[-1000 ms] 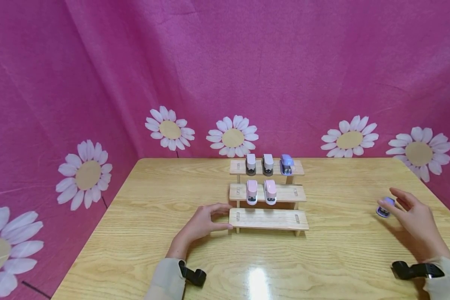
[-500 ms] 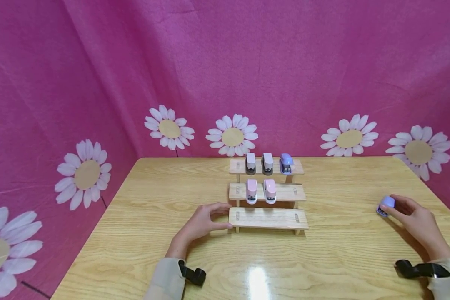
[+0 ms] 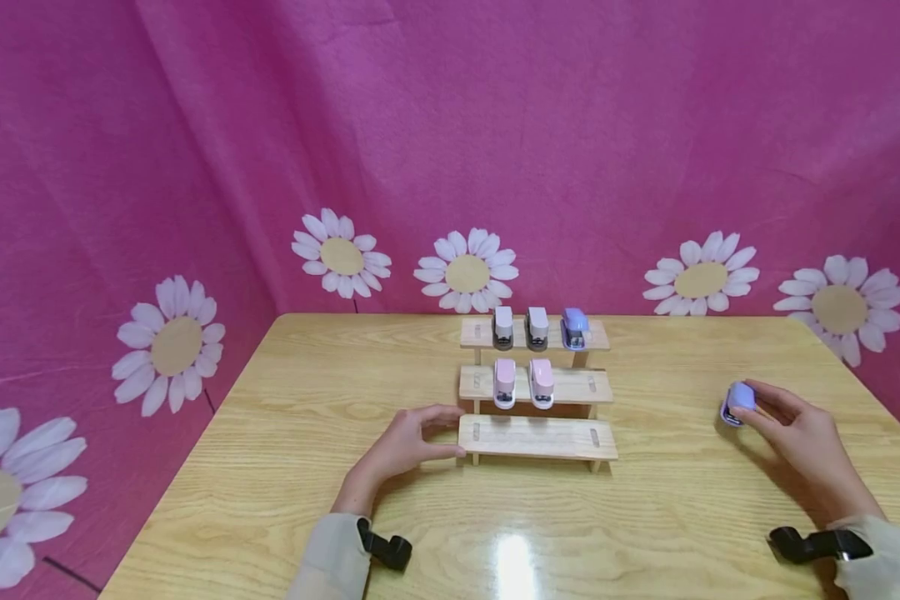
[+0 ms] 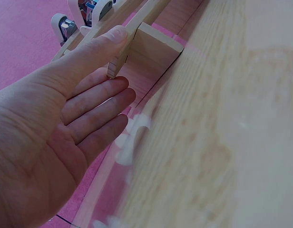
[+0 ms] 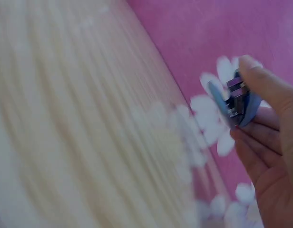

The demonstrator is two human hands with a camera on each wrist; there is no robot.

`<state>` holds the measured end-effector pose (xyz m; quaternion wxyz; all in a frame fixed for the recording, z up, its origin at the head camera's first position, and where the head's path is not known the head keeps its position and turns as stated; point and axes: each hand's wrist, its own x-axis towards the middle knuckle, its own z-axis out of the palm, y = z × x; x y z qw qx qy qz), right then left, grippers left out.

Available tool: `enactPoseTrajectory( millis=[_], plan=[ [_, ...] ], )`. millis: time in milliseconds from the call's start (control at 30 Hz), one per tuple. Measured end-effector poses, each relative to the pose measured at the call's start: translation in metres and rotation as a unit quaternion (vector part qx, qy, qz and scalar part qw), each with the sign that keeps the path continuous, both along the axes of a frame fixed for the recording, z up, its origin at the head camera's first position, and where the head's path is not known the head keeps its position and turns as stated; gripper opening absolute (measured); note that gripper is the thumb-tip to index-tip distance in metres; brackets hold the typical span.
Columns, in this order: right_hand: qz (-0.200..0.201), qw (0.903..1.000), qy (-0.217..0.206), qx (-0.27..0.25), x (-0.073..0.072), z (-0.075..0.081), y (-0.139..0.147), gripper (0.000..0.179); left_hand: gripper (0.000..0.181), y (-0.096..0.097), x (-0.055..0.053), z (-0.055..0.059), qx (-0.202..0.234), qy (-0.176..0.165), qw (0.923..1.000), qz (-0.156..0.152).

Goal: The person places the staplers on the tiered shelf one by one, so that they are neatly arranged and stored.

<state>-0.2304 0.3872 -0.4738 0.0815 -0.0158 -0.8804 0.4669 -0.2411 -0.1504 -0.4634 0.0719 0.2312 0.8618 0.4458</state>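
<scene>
In the head view my right hand (image 3: 813, 437) pinches a small lavender stapler (image 3: 741, 398) between thumb and fingers, slightly above the table. The right wrist view shows the metal inner part of this stapler (image 5: 238, 97) facing the camera. My left hand (image 3: 405, 446) holds the left end of a three-tier wooden stand (image 3: 536, 437) at its lowest shelf. Up close, the left thumb lies along the shelf edge and the other fingers reach behind it. Two pink staplers (image 3: 542, 379) stand on the middle shelf. The top shelf bears two whitish staplers (image 3: 537, 325) and another lavender stapler (image 3: 573, 327).
The stand rests on a light wood-grain table (image 3: 292, 400). A magenta cloth (image 3: 570, 150) with white daisies hangs behind and at the sides. Table surface stretches between the stand and my right hand. Black camera straps (image 3: 817, 546) sit on both wrists.
My right hand has closed on the lavender stapler at the right and carried it leftward, toward the stand. My left hand stays at the stand's lowest shelf.
</scene>
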Motion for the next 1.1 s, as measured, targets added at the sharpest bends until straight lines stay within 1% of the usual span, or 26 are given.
enactPoseTrajectory(
  millis=[33, 100, 133, 167, 233, 267, 367, 433, 500, 633, 833, 1033, 1100],
  plan=[
    [0.005, 0.9997, -0.007, -0.025, 0.001, 0.003, -0.007, 0.066, 0.058, 0.0, 0.0, 0.0, -0.002, 0.0, 1.0, 0.0],
    [0.006, 0.9984, -0.027, -0.05, 0.002, 0.01, -0.022, 0.065, 0.058, 0.0, 0.0, 0.001, -0.004, 0.001, 1.0, 0.001],
    [0.009, 0.9977, -0.035, -0.057, 0.003, 0.013, -0.028, 0.065, 0.058, 0.001, 0.0, 0.001, -0.005, 0.0, 1.0, 0.001],
    [0.013, 0.998, -0.033, -0.051, 0.004, 0.016, -0.035, 0.064, 0.058, 0.0, 0.0, 0.001, -0.004, 0.0, 1.0, 0.001],
    [0.028, 0.9991, -0.007, -0.03, 0.005, 0.022, -0.047, 0.061, 0.058, 0.001, 0.0, 0.001, -0.005, -0.001, 1.0, 0.001],
    [0.037, 0.9992, 0.014, -0.009, 0.005, 0.024, -0.053, 0.06, 0.058, 0.001, 0.0, 0.001, -0.005, -0.001, 1.0, 0.001],
    [0.069, 0.9931, 0.089, 0.03, 0.004, 0.031, -0.069, 0.055, 0.058, 0.001, 0.0, 0.0, -0.005, -0.002, 1.0, 0.002],
    [0.085, 0.9885, 0.122, 0.029, 0.003, 0.034, -0.079, 0.054, 0.058, 0.001, 0.0, 0.001, -0.008, -0.002, 1.0, 0.003],
    [0.094, 0.9848, 0.143, 0.028, 0.002, 0.037, -0.089, 0.054, 0.058, 0.001, 0.0, 0.001, -0.01, -0.001, 0.9999, 0.004],
    [0.112, 0.9801, 0.162, 0.02, -0.001, 0.042, -0.105, 0.054, 0.059, 0.0, 0.001, 0.001, -0.01, 0.003, 0.9999, 0.004],
    [0.141, 0.9736, 0.18, -0.002, -0.005, 0.046, -0.125, 0.053, 0.059, 0.0, 0.001, 0.0, -0.005, 0.002, 1.0, 0.003],
    [0.168, 0.9668, 0.192, -0.003, -0.008, 0.048, -0.141, 0.053, 0.058, 0.0, 0.001, -0.001, -0.001, 0.0, 1.0, 0.0],
    [0.173, 0.9659, 0.192, 0.002, -0.008, 0.048, -0.146, 0.053, 0.058, 0.0, 0.001, -0.001, -0.001, 0.0, 1.0, 0.0]
  ],
)
